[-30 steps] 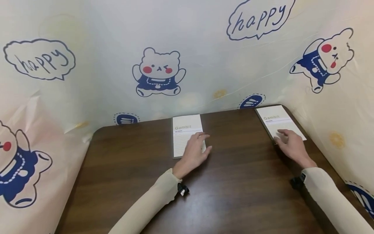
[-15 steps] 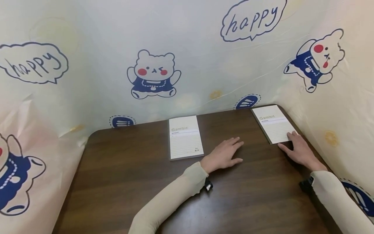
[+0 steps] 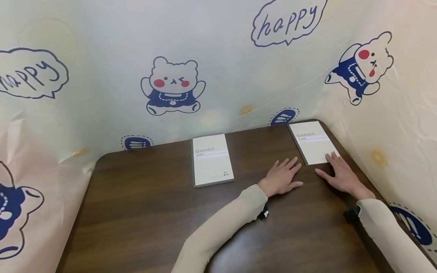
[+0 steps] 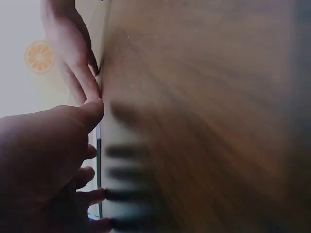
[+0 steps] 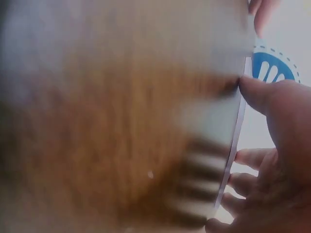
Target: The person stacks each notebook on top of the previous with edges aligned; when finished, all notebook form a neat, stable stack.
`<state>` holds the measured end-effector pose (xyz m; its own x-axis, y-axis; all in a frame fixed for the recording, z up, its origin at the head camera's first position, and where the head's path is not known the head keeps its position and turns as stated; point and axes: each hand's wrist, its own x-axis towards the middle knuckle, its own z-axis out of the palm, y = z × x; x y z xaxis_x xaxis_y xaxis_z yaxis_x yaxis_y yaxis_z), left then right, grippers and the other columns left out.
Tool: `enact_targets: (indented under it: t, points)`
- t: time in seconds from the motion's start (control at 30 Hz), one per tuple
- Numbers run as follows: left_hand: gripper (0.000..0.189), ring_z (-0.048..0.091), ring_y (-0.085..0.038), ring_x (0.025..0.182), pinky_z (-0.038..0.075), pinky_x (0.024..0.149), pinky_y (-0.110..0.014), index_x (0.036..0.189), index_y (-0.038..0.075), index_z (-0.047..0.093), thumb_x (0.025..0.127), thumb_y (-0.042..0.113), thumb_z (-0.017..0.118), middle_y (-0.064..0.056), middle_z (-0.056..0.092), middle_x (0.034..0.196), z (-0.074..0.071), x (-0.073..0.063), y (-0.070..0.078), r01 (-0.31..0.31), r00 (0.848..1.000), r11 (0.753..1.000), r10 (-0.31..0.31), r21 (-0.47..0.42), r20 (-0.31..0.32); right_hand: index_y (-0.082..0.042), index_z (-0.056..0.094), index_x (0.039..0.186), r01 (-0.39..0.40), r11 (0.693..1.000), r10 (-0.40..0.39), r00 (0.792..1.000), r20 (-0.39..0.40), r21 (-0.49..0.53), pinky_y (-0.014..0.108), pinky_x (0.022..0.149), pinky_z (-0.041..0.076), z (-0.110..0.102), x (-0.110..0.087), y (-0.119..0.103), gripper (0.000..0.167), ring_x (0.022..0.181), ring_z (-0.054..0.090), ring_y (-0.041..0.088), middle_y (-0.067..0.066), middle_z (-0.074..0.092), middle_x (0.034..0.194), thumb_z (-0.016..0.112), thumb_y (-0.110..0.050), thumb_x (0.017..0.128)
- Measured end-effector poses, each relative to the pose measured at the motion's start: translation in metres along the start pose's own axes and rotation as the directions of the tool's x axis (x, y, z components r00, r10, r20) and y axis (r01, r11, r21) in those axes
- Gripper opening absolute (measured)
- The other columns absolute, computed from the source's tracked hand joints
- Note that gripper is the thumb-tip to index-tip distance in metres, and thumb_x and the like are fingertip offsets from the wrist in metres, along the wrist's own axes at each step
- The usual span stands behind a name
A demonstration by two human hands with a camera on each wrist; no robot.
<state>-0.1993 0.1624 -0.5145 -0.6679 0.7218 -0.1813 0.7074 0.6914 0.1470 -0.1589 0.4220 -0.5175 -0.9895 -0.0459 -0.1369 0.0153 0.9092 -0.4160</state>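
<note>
Two white notebooks with "Gambit" on their covers lie flat at the far side of the brown table. One notebook (image 3: pixel 212 161) is left of centre; the other notebook (image 3: pixel 308 141) lies at the back right corner. My right hand (image 3: pixel 343 177) has its fingers spread, fingertips on the near right corner of the right notebook, thumb apart at its near side. In the right wrist view, the notebook's thin edge (image 5: pixel 236 136) shows beside the fingertips. My left hand (image 3: pixel 280 177), fingers spread and holding nothing, is low over the wood just left of that notebook.
The dark wooden table (image 3: pixel 146 212) has rounded far corners. A pale curtain (image 3: pixel 232 68) printed with bears and "happy" bubbles surrounds its back and sides. Both sleeved forearms carry black wrist devices, one black device (image 3: pixel 263 212) showing under the left cuff.
My left hand has moved right, off the left notebook and across to beside the right one. My right hand has shifted from the right notebook's near left part to its near right corner.
</note>
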Motion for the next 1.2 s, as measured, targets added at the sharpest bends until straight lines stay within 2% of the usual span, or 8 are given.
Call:
enact_targets:
  t: [0.27,0.4,0.53,0.73,0.93,1.03,1.2]
  points:
    - [0.074,0.019,-0.016,0.164,0.024,0.132,-0.044,0.168,0.034,0.018,0.104,0.069,0.032,0.014,0.009,0.177,-0.004,0.014,0.011,0.014,1.000,0.997,-0.014,0.069,0.002,0.008,0.011,0.163,0.022,1.000,-0.023,0.998,0.058,0.016,0.079,0.117,0.015,0.003,-0.008,-0.006,0.098,0.155,0.002,0.061,0.036,-0.001,0.169,0.053,-0.058,0.104]
    - [0.073,0.020,-0.016,0.163,0.025,0.132,-0.044,0.167,0.031,0.021,0.105,0.067,0.035,0.013,0.013,0.176,-0.003,0.015,0.010,0.005,1.000,0.997,-0.005,0.080,0.005,0.007,0.014,0.163,0.031,0.999,-0.032,0.998,0.056,0.019,0.079,0.117,0.016,0.004,-0.013,-0.013,0.098,0.155,0.004,0.061,0.035,0.003,0.170,0.054,-0.058,0.103]
    - [0.072,0.023,-0.016,0.163,0.028,0.131,-0.043,0.167,0.029,0.025,0.105,0.065,0.039,0.011,0.018,0.175,-0.003,0.009,0.007,0.000,1.000,0.997,-0.001,0.075,0.005,0.006,0.016,0.164,0.046,0.999,-0.046,0.997,0.054,0.007,0.078,0.118,0.018,0.006,-0.016,-0.021,0.097,0.154,0.007,0.061,0.035,0.006,0.170,0.056,-0.058,0.103]
    - [0.070,0.035,-0.015,0.157,0.037,0.127,-0.041,0.163,0.026,0.035,0.105,0.063,0.044,0.009,0.031,0.172,-0.006,-0.007,0.006,-0.010,1.000,0.991,0.011,0.130,-0.005,0.006,0.020,0.163,0.075,0.997,-0.075,0.996,0.048,-0.005,0.077,0.118,0.020,0.014,-0.026,-0.036,0.096,0.154,0.012,0.061,0.035,0.011,0.170,0.059,-0.056,0.102]
    - [0.063,0.049,-0.014,0.145,0.044,0.121,-0.040,0.154,0.022,0.050,0.104,0.060,0.050,0.006,0.049,0.159,-0.008,-0.032,0.003,-0.005,1.000,0.984,0.010,0.178,-0.029,0.004,0.024,0.163,0.100,0.995,-0.100,0.994,0.049,-0.007,0.076,0.119,0.021,0.024,-0.035,-0.058,0.095,0.155,0.015,0.059,0.033,0.015,0.170,0.062,-0.056,0.100]
    - [0.061,0.051,-0.014,0.143,0.046,0.119,-0.039,0.152,0.021,0.052,0.104,0.059,0.052,0.005,0.053,0.154,-0.010,-0.047,0.001,0.002,1.000,0.983,0.002,0.185,-0.023,0.002,0.027,0.163,0.121,0.992,-0.120,0.992,0.040,-0.020,0.076,0.119,0.023,0.029,-0.038,-0.068,0.093,0.155,0.018,0.057,0.031,0.018,0.171,0.062,-0.056,0.100]
    - [0.063,0.048,-0.015,0.147,0.046,0.119,-0.040,0.152,0.018,0.053,0.104,0.059,0.052,0.003,0.053,0.155,-0.012,-0.071,-0.004,0.021,1.000,0.982,-0.020,0.186,-0.007,0.001,0.031,0.162,0.162,0.986,-0.161,0.987,0.017,-0.043,0.073,0.119,0.027,0.039,-0.045,-0.085,0.088,0.154,0.023,0.055,0.028,0.023,0.170,0.062,-0.054,0.101]
